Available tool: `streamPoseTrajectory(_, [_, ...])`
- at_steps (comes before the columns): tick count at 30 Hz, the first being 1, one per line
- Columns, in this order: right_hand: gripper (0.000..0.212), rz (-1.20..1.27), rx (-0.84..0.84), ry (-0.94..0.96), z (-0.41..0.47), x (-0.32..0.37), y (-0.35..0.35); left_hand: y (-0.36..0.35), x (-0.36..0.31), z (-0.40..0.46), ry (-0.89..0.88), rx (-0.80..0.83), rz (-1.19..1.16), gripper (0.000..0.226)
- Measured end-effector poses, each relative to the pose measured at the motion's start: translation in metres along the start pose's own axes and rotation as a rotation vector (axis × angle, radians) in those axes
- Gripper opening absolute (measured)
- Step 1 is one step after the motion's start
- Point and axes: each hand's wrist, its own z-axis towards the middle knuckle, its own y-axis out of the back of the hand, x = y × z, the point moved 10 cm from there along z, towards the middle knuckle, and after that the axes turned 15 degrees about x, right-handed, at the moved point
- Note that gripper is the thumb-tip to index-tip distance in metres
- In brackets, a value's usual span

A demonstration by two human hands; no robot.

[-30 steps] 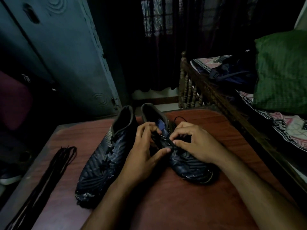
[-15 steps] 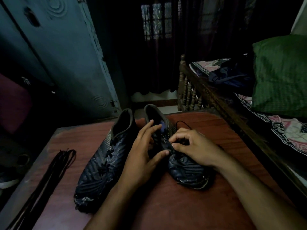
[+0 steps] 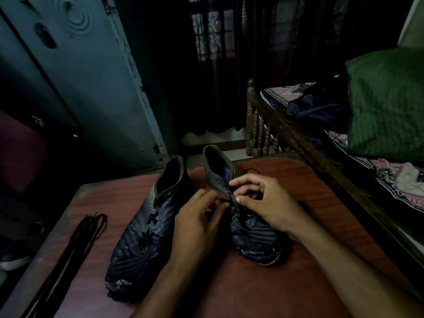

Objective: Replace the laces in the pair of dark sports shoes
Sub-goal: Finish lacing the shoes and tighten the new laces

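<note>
Right hand (image 3: pixel 268 203): fingers curled, thumb and forefinger pinching the dark lace (image 3: pixel 236 204) at the eyelets of the right shoe (image 3: pixel 250 228); a thin loop of the same lace shows on the table just beyond the knuckles. Left hand (image 3: pixel 197 222): fingers bent, tips brought against the same lacing point from the left; whether they grip the lace or only touch it cannot be told in the dim light. Right shoe: dark sports shoe with ribbed upper, upright on the table, toe near, heel far, a blue patch inside the collar; any writing on it is unreadable. Left shoe (image 3: pixel 146 226): matching dark shoe just left of the hands, toe near and angled left, laced with a dark lace, scuffed pale at the toe; no legible brand or label. Spare laces (image 3: pixel 68 255): a long dark bundle lying straight along the left edge of the table, well apart from both shoes. Table (image 3: pixel 252 290): reddish-brown wood-grain top with a pale edge. Room, dimly lit: blue-grey metal cupboard (image 3: pixel 87 83) with embossed ring pattern, far left; dark curtains (image 3: pixel 263 65) over a barred window (image 3: pixel 213 35), far centre; wooden bed frame (image 3: pixel 275 131) with turned spindles, right, carrying a patterned pink sheet (image 3: pixel 403 180), a dark bag (image 3: pixel 316 109) and a green pillow (image 3: pixel 387 99).
</note>
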Motion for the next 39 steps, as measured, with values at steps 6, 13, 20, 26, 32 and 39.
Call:
streamPoseTrajectory(6, [0.044, -0.359, -0.034, 0.066, -0.003, 0.014, 0.003, 0.007, 0.018, -0.006, 0.171, -0.090, -0.259, 0.013])
streamPoseTrajectory(13, [0.051, -0.726, -0.149, 0.066, -0.006, 0.023, 0.008, -0.006, 0.031, -0.007, 0.294, -0.169, -1.062, 0.024])
streamPoseTrajectory(20, [0.027, -0.766, -0.102, 0.115, -0.007, 0.030, -0.004, -0.001, 0.035, -0.007, 0.315, -0.043, -0.599, 0.021])
streamPoseTrajectory(26, [0.025, -0.582, -0.069, 0.040, -0.007, 0.026, 0.006, -0.009, 0.015, -0.003, 0.163, 0.109, -0.183, 0.009])
streamPoseTrajectory(32, [0.017, -0.595, -0.095, -0.012, -0.007, 0.020, 0.005, 0.001, 0.022, -0.004, 0.127, -0.041, -0.893, 0.011])
streamPoseTrajectory(39, [0.011, -0.603, -0.081, 0.082, -0.010, 0.036, -0.008, -0.004, 0.003, -0.010, 0.132, -0.005, -1.311, 0.008])
